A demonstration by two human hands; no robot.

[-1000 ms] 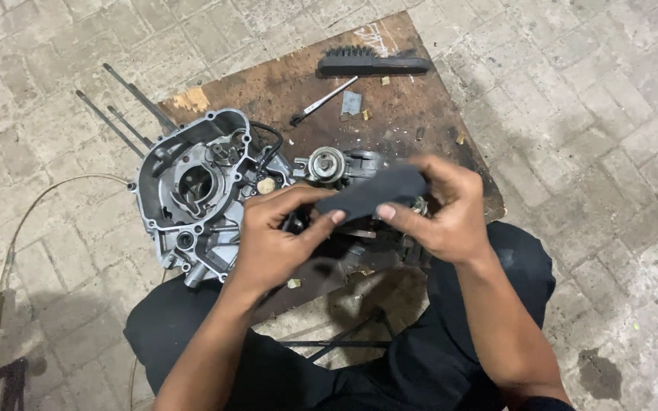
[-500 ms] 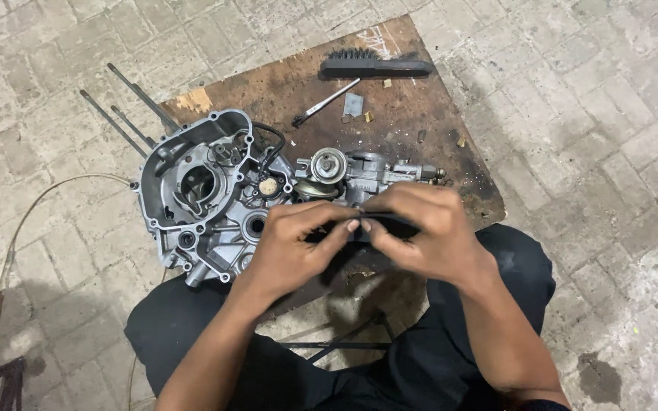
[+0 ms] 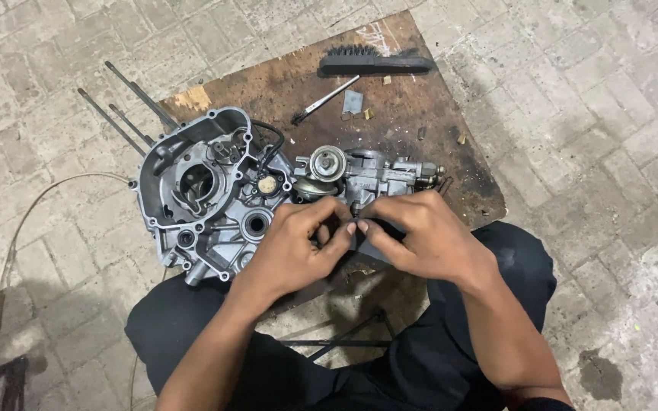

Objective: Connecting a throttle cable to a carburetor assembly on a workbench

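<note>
dark part (image 3: 378, 242) betw fingers, both hands

Board (image 3: 451, 144): lies on the floor (image 3: 611, 91).
Crankcase (image 3: 207, 190): on the board's left.
Carburettor (image 3: 367, 176): just right of the crankcase.
Brush (image 3: 375, 62): at the board's far edge.
Hands: left hand (image 3: 298, 247) and right hand (image 3: 420, 240) meet before the carburettor.

The scene is seen through a single camera worn on the head, pointed steeply down over the lap and forearms at a wooden board (image 3: 420, 129) laid on a brick floor (image 3: 611, 91). The hands are framed close, near the picture's centre, with the board's far edge toward the top. No second view is given.
</note>
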